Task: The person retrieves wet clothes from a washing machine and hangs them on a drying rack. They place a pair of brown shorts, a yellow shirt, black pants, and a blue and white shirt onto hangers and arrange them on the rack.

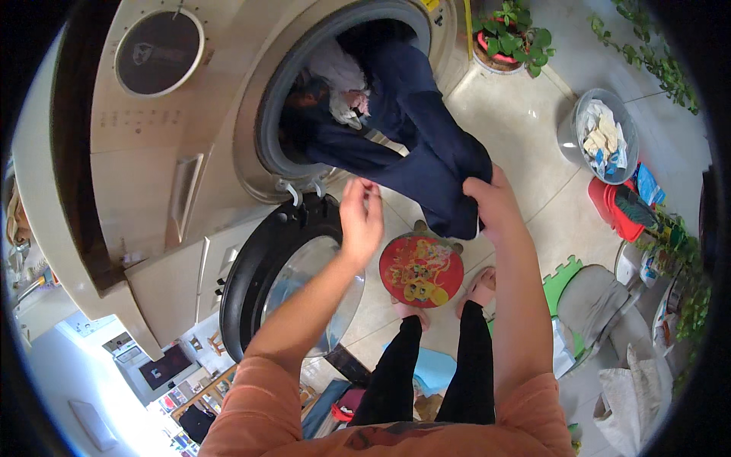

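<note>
A dark navy cloth garment (422, 148) stretches out of the drum opening of a front-loading washing machine (223, 131). Its far part is still inside the drum. My right hand (495, 200) grips the near end of it, over the floor. Just below the garment's lower edge is my left hand (361, 220), with bent fingers close to the cloth. Whether those fingertips pinch the cloth I cannot tell. White and pink laundry (342, 85) lies in the drum mouth behind the garment. The round door (240, 285) hangs wide open under my left forearm.
A small round stool with a red printed seat (422, 268) stands before my feet. To the right are a bin (565, 134) with crumpled waste, red slippers (608, 208) and a grey-covered chair (591, 303). A potted plant (508, 40) sits beside the machine. Floor tiles show between them.
</note>
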Tool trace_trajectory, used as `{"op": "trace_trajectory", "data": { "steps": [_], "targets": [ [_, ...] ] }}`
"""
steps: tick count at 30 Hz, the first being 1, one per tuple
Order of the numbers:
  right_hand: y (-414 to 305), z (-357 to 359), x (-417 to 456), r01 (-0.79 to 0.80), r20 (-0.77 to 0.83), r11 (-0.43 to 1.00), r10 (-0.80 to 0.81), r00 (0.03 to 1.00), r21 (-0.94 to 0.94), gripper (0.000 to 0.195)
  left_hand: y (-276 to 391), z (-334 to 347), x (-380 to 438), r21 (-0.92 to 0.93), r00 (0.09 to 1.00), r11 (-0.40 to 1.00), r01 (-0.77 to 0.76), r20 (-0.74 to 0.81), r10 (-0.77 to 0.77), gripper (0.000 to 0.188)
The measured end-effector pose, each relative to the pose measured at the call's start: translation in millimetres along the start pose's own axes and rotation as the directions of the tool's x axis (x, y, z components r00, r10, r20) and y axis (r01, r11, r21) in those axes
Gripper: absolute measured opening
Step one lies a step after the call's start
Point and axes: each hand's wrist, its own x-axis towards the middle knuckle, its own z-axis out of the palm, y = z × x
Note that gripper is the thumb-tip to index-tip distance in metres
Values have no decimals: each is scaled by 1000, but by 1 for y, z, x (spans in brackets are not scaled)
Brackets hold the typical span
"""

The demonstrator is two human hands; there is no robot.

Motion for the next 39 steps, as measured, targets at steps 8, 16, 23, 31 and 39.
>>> {"op": "trace_trajectory", "data": {
  "steps": [8, 16, 23, 31, 39],
  "targets": [
    [-22, -39, -102, 140, -303, 990, -130, 944, 11, 65, -84, -11, 81, -551, 856, 717, 427, -10, -517, 26],
    [-2, 1, -162, 370, 985, 927, -5, 170, -60, 38, 96, 30, -10, -593, 507, 53, 803, 634, -584, 52],
    [-6, 28, -247, 123, 965, 959, 247, 88, -257, 48, 160, 4, -129, -442, 508, 253, 861, 705, -495, 47],
    [-56, -2, -343, 232, 763, 916, 110, 637, -326, 46, 217, -44, -230, -238, 430, 497, 834, 846, -316, 43],
    [10, 20, -456, 261, -307, 965, -240, 921, 26, 45, 265, -81, -302, -158, 102, 789, 593, 987, 121, 38]
  ]
}}
